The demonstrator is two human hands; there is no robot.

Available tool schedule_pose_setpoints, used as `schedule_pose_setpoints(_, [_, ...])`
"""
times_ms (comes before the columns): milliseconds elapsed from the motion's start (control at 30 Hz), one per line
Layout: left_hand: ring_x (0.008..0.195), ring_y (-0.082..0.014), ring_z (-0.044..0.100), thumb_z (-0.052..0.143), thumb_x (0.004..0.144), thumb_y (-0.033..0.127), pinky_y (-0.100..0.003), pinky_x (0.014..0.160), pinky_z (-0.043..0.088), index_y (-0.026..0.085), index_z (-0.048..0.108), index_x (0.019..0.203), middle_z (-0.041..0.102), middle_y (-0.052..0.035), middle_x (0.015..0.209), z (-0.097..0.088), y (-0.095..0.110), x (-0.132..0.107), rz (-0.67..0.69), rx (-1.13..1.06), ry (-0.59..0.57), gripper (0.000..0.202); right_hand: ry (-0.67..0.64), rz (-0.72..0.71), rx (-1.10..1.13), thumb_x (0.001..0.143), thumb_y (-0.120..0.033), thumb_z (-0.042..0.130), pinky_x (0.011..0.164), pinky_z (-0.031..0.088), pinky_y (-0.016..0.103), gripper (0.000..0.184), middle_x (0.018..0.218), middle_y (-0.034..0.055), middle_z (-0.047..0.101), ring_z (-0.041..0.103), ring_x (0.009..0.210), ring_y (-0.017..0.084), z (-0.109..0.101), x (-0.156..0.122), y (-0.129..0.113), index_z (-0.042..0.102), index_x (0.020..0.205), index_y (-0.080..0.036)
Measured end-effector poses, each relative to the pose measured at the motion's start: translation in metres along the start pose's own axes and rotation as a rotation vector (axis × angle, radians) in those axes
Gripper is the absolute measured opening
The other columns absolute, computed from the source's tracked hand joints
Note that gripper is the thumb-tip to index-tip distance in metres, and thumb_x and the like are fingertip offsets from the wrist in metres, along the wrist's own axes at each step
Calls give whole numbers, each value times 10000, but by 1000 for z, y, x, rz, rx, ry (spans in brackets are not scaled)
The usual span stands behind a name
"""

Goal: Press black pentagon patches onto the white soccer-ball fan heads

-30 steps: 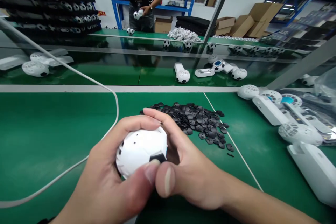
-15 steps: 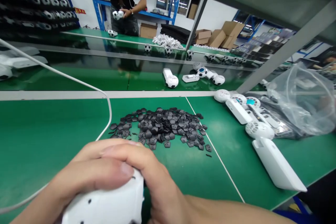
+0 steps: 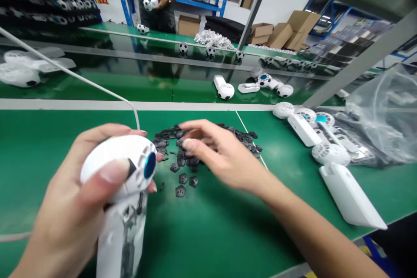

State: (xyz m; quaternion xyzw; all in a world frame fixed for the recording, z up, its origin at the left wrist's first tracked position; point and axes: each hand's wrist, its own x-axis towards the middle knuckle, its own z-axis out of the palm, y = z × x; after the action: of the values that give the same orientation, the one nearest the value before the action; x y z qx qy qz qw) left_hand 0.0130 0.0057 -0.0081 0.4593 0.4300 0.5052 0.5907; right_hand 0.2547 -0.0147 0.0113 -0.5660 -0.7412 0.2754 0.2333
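My left hand [image 3: 74, 195] is closed around a white handheld fan [image 3: 114, 152] with a rounded, football-patterned head, a blue disc on its side and a handle pointing down. The thumb presses near a black patch on the head. Along the handle, inner parts show. Over a pile of small black pentagon pieces [image 3: 182, 163] is my right hand [image 3: 221, 152], its fingers half curled and the thumb and index fingertips apart. It hides the middle of the pile, and I see nothing held in it. Several loose pentagons [image 3: 180, 191] lie nearer me.
White fan parts [image 3: 352, 195] and a clear plastic bag [image 3: 387, 117] lie on the right. A white cable [image 3: 97, 82] crosses on the left. Beyond the pale rail [image 3: 195, 105], more fans [image 3: 226, 91] lie on a green surface. A person [image 3: 159, 0] opposite holds a football-patterned piece.
My right hand has left the fan and moved to the black pieces, some of which now lie closer to me. My left hand has raised and turned the fan, showing its head.
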Motion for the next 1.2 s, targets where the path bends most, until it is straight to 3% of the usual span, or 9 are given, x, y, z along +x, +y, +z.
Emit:
schedule_pose_setpoints(100, [562, -214, 697, 822, 753, 431, -210, 458, 571, 286, 550, 1136, 728, 16, 788, 9, 11, 8, -96, -5, 0, 491, -104, 2, -119, 1025, -230, 529, 762, 418, 299, 192, 986, 57, 737, 659, 888, 201, 3, 2, 6, 714, 983, -198])
schedule_pose_setpoints(267, [598, -192, 698, 797, 801, 452, -189, 482, 568, 238, 561, 1150, 724, -10, 844, 7, 6, 18, -216, -17, -102, 473, -331, -35, -204, 896, -277, 754, 645, 350, 307, 132, 936, 73, 722, 649, 798, 245, 14, -2, 2, 705, 948, -167])
schedule_pose_setpoints(400, [575, -176, 678, 813, 811, 423, -209, 495, 599, 226, 597, 1101, 680, 22, 801, 5, 3, 20, -257, -57, -123, 412, -381, -62, -222, 959, -189, 655, 664, 385, 315, 82, 920, 79, 708, 651, 819, 237, 19, -2, 2, 697, 895, -158])
schedule_pose_setpoints(533, [612, -172, 677, 799, 838, 408, -219, 522, 620, 222, 601, 1115, 688, 9, 868, 10, 3, 16, -285, -83, -106, 388, -177, -68, 55, 984, -217, 630, 775, 462, 316, 122, 954, 60, 721, 656, 866, 200, 18, 2, 3, 737, 939, -177])
schedule_pose_setpoints(667, [689, -154, 663, 773, 875, 409, -231, 596, 648, 219, 627, 1104, 669, 3, 930, 14, -4, 13, -285, -86, -128, 332, -1, -4, 574, 932, -254, 693, 646, 463, 271, 98, 791, -12, 707, 616, 675, 130, 20, 1, -5, 778, 946, -208])
schedule_pose_setpoints(900, [686, -145, 650, 743, 890, 408, -244, 605, 647, 247, 613, 1128, 654, 0, 955, 13, -17, 14, -332, -73, -159, 315, 68, -22, 633, 953, -183, 603, 743, 508, 290, 209, 944, 8, 641, 610, 825, 131, 42, -3, -9, 726, 1117, -223])
schedule_pose_setpoints(1033, [688, -153, 674, 650, 954, 328, -192, 561, 603, 242, 599, 1120, 669, -25, 993, 17, -14, 11, -376, -130, -122, 194, 56, 94, 870, 880, -230, 722, 609, 530, 266, 127, 803, -11, 656, 609, 637, 114, 47, -1, -12, 683, 993, -186])
schedule_pose_setpoints(1100, [678, -158, 682, 612, 979, 342, -192, 548, 595, 253, 594, 1131, 674, -31, 1001, 20, -13, 10, -416, -165, -116, 177, 69, 40, 821, 905, -176, 667, 654, 559, 272, 57, 828, 1, 683, 639, 664, 118, 47, 0, -14, 718, 928, -187])
schedule_pose_setpoints(1200, [646, -164, 677, 613, 982, 387, -205, 541, 594, 274, 599, 1131, 660, -15, 904, 22, -12, 8, -457, -193, -150, 187, 115, -34, 703, 932, -120, 596, 761, 587, 299, 185, 934, 14, 683, 686, 790, 140, 48, -2, -16, 756, 933, -211])
